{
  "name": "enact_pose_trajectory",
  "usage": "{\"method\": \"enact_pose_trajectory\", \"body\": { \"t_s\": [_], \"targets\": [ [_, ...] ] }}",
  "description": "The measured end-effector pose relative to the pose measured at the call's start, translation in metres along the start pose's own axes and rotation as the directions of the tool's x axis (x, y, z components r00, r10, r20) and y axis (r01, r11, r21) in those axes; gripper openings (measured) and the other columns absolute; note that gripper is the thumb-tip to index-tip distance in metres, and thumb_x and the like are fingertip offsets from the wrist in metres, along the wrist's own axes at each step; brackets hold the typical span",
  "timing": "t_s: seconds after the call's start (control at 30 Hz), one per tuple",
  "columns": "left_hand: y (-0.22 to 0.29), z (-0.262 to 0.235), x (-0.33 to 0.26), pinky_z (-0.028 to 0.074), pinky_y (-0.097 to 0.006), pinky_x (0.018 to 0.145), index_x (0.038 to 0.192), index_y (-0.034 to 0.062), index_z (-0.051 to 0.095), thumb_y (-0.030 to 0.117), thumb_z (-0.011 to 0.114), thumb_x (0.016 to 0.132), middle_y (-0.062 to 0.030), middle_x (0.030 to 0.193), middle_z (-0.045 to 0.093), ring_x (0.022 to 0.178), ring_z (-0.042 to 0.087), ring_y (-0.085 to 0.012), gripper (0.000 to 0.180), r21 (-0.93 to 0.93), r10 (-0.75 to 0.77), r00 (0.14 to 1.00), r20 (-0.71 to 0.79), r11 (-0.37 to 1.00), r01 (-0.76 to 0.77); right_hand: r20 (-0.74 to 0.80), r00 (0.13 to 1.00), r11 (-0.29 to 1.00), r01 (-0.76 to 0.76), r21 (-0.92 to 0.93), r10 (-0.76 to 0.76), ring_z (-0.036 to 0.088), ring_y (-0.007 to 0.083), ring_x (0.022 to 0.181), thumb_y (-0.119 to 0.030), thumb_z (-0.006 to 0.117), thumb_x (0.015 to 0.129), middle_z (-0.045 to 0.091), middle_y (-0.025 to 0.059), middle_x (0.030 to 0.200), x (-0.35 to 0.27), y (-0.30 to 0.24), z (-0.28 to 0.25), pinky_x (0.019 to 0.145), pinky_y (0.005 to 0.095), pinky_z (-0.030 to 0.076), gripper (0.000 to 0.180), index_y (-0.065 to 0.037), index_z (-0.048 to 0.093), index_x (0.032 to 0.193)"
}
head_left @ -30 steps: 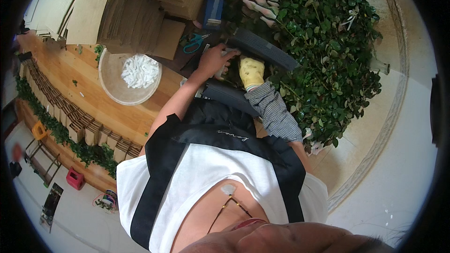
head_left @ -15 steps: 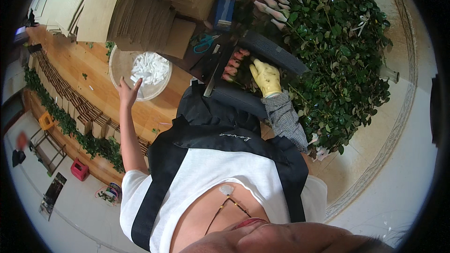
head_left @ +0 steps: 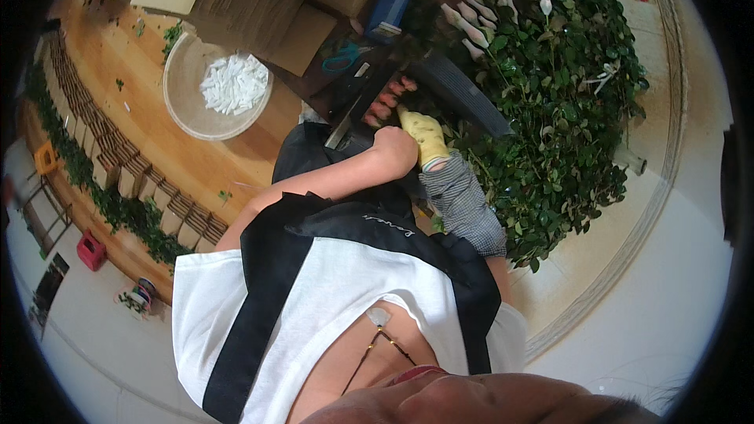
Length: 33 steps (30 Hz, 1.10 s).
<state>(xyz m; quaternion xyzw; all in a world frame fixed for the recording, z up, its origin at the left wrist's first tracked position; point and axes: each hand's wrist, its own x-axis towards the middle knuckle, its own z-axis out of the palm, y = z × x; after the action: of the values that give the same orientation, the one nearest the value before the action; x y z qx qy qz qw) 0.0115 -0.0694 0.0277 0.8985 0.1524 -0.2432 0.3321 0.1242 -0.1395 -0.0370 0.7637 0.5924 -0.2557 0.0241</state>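
My bare left hand (head_left: 395, 151) is curled closed right against my right hand, its fingertips turned away from view. My right hand (head_left: 424, 133), in a yellow glove and checked sleeve, bends over the stem side of a row of coral-pink roses (head_left: 386, 102); whatever its fingers grip is hidden. The roses lie heads to the left inside a dark trough with a ribbed black side wall (head_left: 462, 94). A metal-edged plate (head_left: 342, 132) stands at the trough's left end, beside the rose heads.
A round tub (head_left: 179, 102) of small white tubes (head_left: 236, 85) stands at left. Cardboard sheets (head_left: 259, 8), teal-handled scissors (head_left: 340, 56) and a blue tape dispenser (head_left: 393, 4) lie beyond. To the right spreads a large heap of leafy stems (head_left: 558, 126) with sleeved pale rosebuds (head_left: 463, 25).
My left hand has swung from above the tub of white tubes across to my right hand and closed. The gloved hand stays by the roses; the whole view has shifted slightly.
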Motion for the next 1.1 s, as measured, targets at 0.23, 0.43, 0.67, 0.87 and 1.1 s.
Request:
{"method": "enact_pose_trajectory", "body": {
  "t_s": [0.23,0.43,0.67,0.87,1.1],
  "targets": [
    [0.01,0.018,0.01,0.052,-0.037,0.086,0.109,-0.002,0.07,0.02,0.052,0.086,-0.0252,0.119,0.06,0.11,0.057,-0.0362,0.036,0.053,-0.222,0.975,0.015,0.974,0.221,-0.013,1.0,0.999,-0.017,0.028,0.018,0.067,0.0337,0.076,-0.025,0.062,0.082,0.067,0.0158,0.079,0.006,-0.014,-0.001,0.063,0.0419,0.054,0.025,-0.006,0.062,0.098],
    [0.009,0.015,0.023,0.052,-0.037,0.085,0.108,0.0007,0.071,0.021,0.052,0.087,-0.0218,0.116,0.064,0.108,0.06,-0.0349,0.035,0.093,-0.188,0.98,0.072,0.979,0.181,-0.003,0.999,0.999,0.04,-0.001,-0.04,0.067,0.0331,0.078,-0.033,0.061,0.085,0.068,0.0167,0.084,0.01,-0.009,0.001,0.067,0.0419,0.054,0.033,-0.006,0.063,0.105],
    [-0.003,0.016,0.024,0.053,-0.036,0.083,0.102,0.004,0.073,0.023,0.047,0.088,-0.0143,0.106,0.071,0.098,0.068,-0.0289,0.035,-0.032,-0.116,0.972,0.203,0.992,0.125,-0.161,0.986,0.98,-0.016,0.199,0.048,0.066,0.0356,0.086,-0.031,0.062,0.086,0.069,0.0187,0.091,-0.001,0.003,-0.007,0.074,0.0429,0.052,0.034,-0.005,0.064,0.109],
    [0.006,0.018,0.024,0.049,-0.051,0.088,0.113,-0.0056,0.066,0.025,0.048,0.088,-0.0292,0.124,0.057,0.114,0.055,-0.0443,0.044,0.088,-0.281,0.959,0.023,0.956,0.278,-0.087,0.995,0.995,0.063,0.071,-0.057,0.066,0.0368,0.079,-0.028,0.06,0.088,0.068,0.0185,0.09,0.009,-0.007,-0.017,0.069,0.0434,0.053,0.032,-0.009,0.064,0.113],
    [0.003,0.074,0.065,0.044,-0.062,0.092,0.129,-0.0133,0.052,0.022,0.05,0.088,-0.0369,0.142,0.034,0.119,0.044,-0.0551,0.054,0.258,-0.489,0.851,-0.189,0.812,0.524,-0.289,0.954,0.981,-0.024,0.191,0.079,0.066,0.0358,0.078,-0.026,0.057,0.092,0.069,0.0175,0.091,-0.001,0.004,-0.007,0.07,0.0423,0.052,0.028,-0.01,0.065,0.113]
  ]
}}
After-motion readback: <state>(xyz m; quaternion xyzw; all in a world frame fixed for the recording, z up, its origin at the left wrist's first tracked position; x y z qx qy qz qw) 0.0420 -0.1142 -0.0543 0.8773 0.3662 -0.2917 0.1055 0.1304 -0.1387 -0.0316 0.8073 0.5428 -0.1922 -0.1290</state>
